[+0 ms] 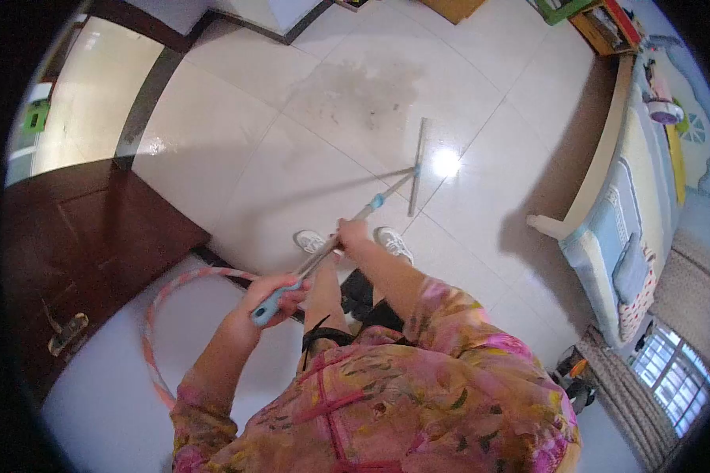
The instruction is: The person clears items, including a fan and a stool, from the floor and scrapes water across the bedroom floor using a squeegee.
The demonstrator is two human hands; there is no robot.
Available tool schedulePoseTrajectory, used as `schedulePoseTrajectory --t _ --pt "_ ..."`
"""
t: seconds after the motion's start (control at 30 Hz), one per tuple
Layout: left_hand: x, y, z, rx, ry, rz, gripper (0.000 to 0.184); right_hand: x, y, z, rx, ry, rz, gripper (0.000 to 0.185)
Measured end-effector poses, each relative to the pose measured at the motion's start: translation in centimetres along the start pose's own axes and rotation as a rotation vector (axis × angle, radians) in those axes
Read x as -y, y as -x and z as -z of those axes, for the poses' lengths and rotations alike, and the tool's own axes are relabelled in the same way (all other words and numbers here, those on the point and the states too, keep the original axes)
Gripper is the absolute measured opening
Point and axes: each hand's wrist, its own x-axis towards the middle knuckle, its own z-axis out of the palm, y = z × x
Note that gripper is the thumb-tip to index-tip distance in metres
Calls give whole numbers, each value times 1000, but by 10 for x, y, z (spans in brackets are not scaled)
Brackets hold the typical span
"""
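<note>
A long-handled floor squeegee [315, 258] runs slantwise in front of my body. My left hand [274, 296] is wrapped round the light-blue grip at its near end. Farther along the metal pole, my right hand [353, 234] is closed on it, a little below a blue collar. The narrow straight blade [419, 189] rests on the pale tiled floor, right of a wet, dirty patch [363, 93]. My feet in white shoes stand under the pole.
A dark brown door [95, 244] stands at the left, beside a pink striped hoop [151, 331]. At the right is a bed [607, 229] with a jutting corner post. Wooden furniture [599, 31] stands at the upper right, near a curtained window [670, 370].
</note>
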Motion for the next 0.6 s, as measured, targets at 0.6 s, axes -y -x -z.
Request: schedulePoseTrajectory --t 0.6 --pt "-108 193 55 -311 -203 -384 35 11 110 -307 420 -127 70 28"
